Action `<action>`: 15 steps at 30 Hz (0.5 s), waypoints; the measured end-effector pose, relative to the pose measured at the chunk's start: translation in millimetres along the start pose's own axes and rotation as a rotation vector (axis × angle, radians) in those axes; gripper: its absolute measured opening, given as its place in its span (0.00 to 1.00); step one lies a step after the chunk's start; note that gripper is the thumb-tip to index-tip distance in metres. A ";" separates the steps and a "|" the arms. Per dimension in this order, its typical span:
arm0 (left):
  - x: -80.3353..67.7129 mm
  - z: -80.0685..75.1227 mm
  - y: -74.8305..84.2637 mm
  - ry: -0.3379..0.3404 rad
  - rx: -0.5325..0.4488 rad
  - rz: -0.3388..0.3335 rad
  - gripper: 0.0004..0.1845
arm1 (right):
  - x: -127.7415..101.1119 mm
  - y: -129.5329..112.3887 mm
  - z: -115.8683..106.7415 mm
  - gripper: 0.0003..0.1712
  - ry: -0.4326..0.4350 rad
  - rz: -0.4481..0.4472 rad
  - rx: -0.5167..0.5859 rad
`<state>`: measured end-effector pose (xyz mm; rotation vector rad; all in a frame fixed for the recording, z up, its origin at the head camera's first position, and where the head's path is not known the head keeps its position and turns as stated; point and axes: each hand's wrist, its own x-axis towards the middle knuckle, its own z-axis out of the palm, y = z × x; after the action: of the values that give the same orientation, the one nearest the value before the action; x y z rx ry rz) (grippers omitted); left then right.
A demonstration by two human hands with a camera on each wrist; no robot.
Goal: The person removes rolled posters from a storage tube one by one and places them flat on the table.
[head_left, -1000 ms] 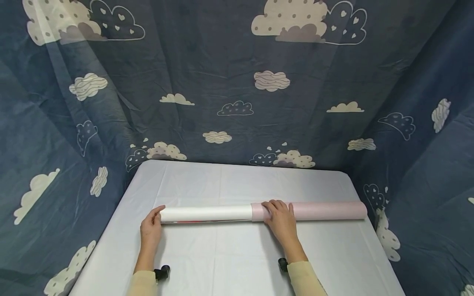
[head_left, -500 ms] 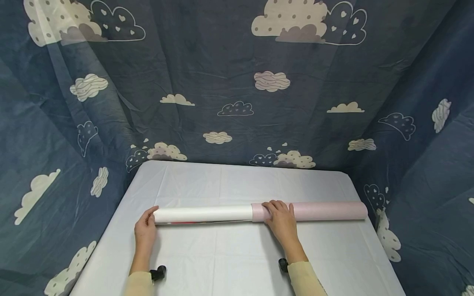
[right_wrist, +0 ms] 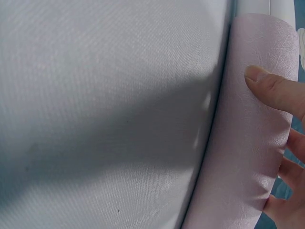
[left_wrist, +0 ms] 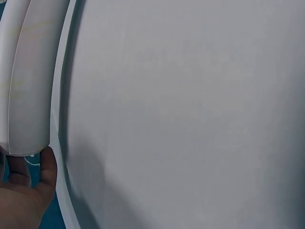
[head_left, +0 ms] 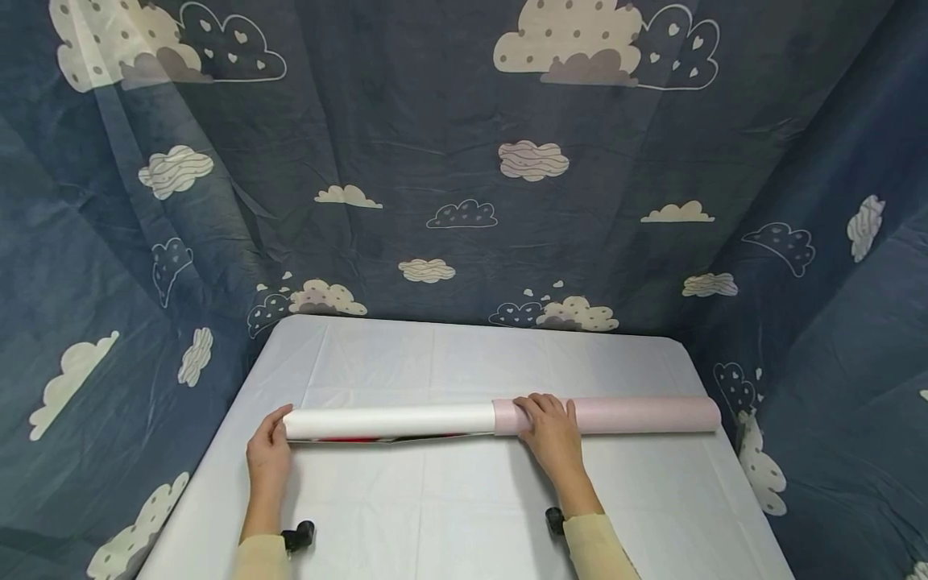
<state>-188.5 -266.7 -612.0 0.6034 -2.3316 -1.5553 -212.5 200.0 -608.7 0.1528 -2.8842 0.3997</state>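
Left hand [head_left: 268,457] has shifted left, drawing white roll [head_left: 391,421] further out of pink tube [head_left: 616,414]; fingers curled round roll's end. Right hand [head_left: 553,431] lies over tube's mouth, fingers curved, gripping it. Both lie across counter [head_left: 464,507].

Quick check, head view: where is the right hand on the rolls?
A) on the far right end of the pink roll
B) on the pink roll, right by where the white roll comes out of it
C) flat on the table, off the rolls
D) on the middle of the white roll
B: the right hand lies over the pink roll beside its left edge, where the white roll emerges.
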 end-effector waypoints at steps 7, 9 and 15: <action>2.1 -15.2 -2.5 0.023 -0.014 -0.029 0.22 | 0.9 0.2 1.8 0.37 0.003 -0.001 0.000; 2.3 -19.1 -3.8 0.024 -0.020 -0.049 0.22 | 0.7 0.3 2.1 0.37 0.000 0.001 0.003; 3.0 -23.9 -10.1 0.028 -0.027 -0.076 0.23 | 0.6 0.7 4.0 0.38 -0.009 0.007 0.002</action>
<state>-178.5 -290.9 -612.1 0.7110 -2.2881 -1.5977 -214.0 199.6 -612.5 0.1445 -2.8938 0.4040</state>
